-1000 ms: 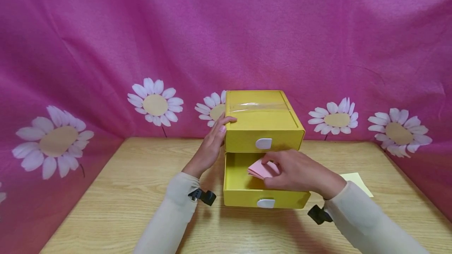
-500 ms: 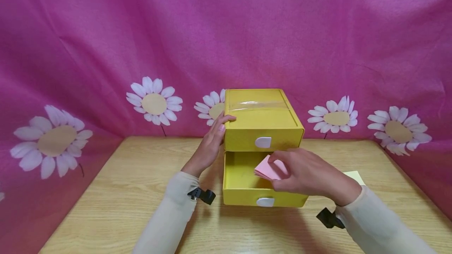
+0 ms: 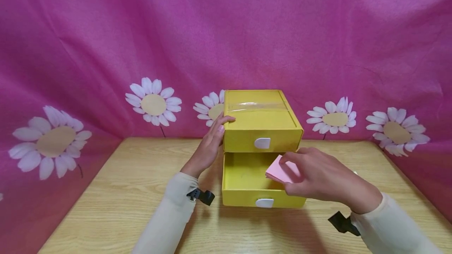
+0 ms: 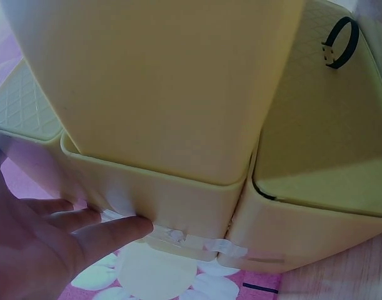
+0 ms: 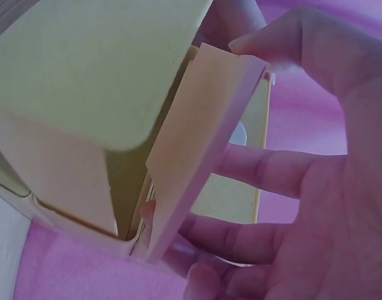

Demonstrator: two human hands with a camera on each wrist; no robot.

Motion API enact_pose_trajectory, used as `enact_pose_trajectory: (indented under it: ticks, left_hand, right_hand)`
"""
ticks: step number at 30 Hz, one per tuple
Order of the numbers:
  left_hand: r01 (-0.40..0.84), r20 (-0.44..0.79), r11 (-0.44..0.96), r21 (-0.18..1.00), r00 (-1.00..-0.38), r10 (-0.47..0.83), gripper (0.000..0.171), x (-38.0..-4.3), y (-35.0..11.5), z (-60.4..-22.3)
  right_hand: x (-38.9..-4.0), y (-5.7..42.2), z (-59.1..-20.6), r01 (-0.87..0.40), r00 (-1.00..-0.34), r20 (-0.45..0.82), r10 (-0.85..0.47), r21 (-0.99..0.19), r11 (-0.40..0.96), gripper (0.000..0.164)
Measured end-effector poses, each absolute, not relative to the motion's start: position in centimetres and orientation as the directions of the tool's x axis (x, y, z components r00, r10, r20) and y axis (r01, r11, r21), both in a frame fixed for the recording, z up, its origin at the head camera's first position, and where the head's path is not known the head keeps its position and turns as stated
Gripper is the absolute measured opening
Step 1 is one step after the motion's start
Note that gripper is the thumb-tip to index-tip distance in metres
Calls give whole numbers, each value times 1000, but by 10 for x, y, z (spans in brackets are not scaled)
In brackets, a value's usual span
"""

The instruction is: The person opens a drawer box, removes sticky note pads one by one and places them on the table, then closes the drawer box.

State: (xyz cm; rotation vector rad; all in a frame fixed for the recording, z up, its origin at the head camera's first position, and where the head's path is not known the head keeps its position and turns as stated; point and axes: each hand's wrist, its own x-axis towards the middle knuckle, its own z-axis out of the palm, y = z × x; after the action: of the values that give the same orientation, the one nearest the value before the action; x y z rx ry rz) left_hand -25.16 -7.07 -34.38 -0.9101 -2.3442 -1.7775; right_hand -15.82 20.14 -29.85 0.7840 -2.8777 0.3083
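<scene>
A yellow two-drawer box (image 3: 259,118) stands on the wooden table, its lower drawer (image 3: 238,198) pulled out and its upper one closed. My left hand (image 3: 206,150) rests along the box's left side, a fingertip over the top edge; in the left wrist view its extended fingers (image 4: 112,237) touch the wall. Between thumb and fingers my right hand (image 3: 326,175) pinches a pink pad of sticky notes (image 3: 279,171), tilted over the right part of the open drawer. The right wrist view shows the pad (image 5: 200,119) edge-on, thumb at one end and fingers behind it.
White tabs (image 3: 262,143) serve as handles on both drawer fronts. A corner of pale yellow paper (image 3: 355,173) peeks out behind the right hand. Pink flowered cloth (image 3: 247,30) hangs at the back and sides of the table (image 3: 134,191). Clear tape crosses the box top.
My right hand has drawn the pink pad to the right across the open drawer. It now covers most of the pale yellow paper. The left hand stays in place on the box.
</scene>
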Motion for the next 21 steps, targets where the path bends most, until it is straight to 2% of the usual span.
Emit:
enact_pose_trajectory:
  ticks: [5, 10, 21]
  left_hand:
    - [492, 396, 163, 855, -823, 406, 41, -270, -72, -362]
    - [513, 422, 157, 844, -815, 397, 41, -272, -72, -366]
    - [539, 456, 139, 831, -802, 385, 41, -273, -71, -367]
  right_hand:
    - [-154, 207, -300, -511, -852, 209, -480, -139, 848, 33]
    - [-151, 211, -302, -500, -854, 234, -466, -118, 858, 30]
    - [-149, 224, -307, -446, -880, 231, -414, -109, 888, 39]
